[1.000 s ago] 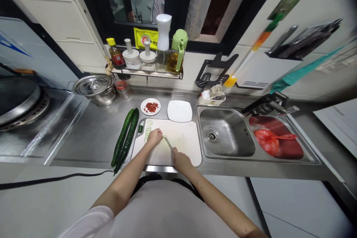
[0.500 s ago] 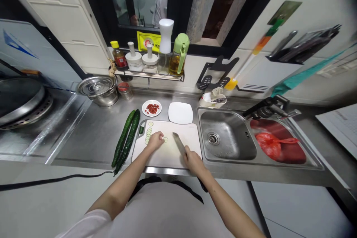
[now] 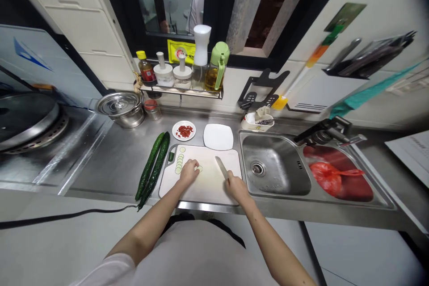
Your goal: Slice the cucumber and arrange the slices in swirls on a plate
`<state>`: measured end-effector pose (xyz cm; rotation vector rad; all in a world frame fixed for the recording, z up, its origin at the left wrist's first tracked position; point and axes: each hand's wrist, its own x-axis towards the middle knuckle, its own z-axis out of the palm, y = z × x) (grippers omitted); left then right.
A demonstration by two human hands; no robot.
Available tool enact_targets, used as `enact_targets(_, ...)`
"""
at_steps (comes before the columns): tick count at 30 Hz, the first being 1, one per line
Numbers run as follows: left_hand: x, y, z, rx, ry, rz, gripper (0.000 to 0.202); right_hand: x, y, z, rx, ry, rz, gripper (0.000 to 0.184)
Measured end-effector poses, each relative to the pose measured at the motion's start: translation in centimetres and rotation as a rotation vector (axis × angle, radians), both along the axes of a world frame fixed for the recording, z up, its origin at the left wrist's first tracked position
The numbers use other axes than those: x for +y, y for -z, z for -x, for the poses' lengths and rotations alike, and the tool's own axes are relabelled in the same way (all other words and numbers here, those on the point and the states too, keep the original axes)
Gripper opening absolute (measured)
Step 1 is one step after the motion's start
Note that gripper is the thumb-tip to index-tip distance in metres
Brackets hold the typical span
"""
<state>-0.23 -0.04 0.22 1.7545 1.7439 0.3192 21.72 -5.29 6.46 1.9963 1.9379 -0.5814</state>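
Head view, and the knife (image 3: pixel 221 167) is out over the right half of the white cutting board (image 3: pixel 208 192), its blade angled to the far left and clear of the slices. The right hand (image 3: pixel 237 187) has it, fingers wrapped firmly around the handle! Over on the left half, the left hand (image 3: pixel 189 171) is down low, fingers bent, their tips right beside a loose slice (image 3: pixel 200 169); whether they pinch anything, one cannot tell. Just left of that hand runs a neat row of pale green slices (image 3: pixel 179 164), overlapping one another, with a single slice (image 3: pixel 182 149) on its own at the far end. A dark green piece (image 3: pixel 171 156) sits at the board's far-left corner, by the handle slot.

Outward now, across the steel tabletop (image 3: pixel 100 156)! Two long cucumbers, the left one (image 3: pixel 149 166) and the right one (image 3: pixel 154 172), lie side by side left of the board. Beyond its far edge stand a round plate (image 3: pixel 174 130) of chopped red bits (image 3: pixel 184 131) and, to the right, a square white plate (image 3: pixel 218 136). Far left, a lidded steel pot (image 3: pixel 129 118) beside a red-topped jar (image 3: pixel 153 110). And on the right, the sink (image 3: pixel 275 174), with a red bag (image 3: pixel 326 178) in its right-hand basin.
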Motion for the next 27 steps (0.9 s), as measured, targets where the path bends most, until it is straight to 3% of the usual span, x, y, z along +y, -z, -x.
enact_targets(9,-0.1,-0.1,-0.5,0.016,-0.047,0.037,0.025,-0.1,0.4,0.2,-0.002,0.008,0.016,0.033)
enact_targets(20,-0.1,-0.9,-0.9,-0.019,-0.044,0.039,0.014,-0.2,0.3,0.2,0.006,0.004,-0.003,0.033)
enact_targets(27,-1.4,-0.9,0.3,-0.172,-0.206,0.042,0.008,0.0,0.7,0.2,-0.005,-0.007,-0.003,0.032)
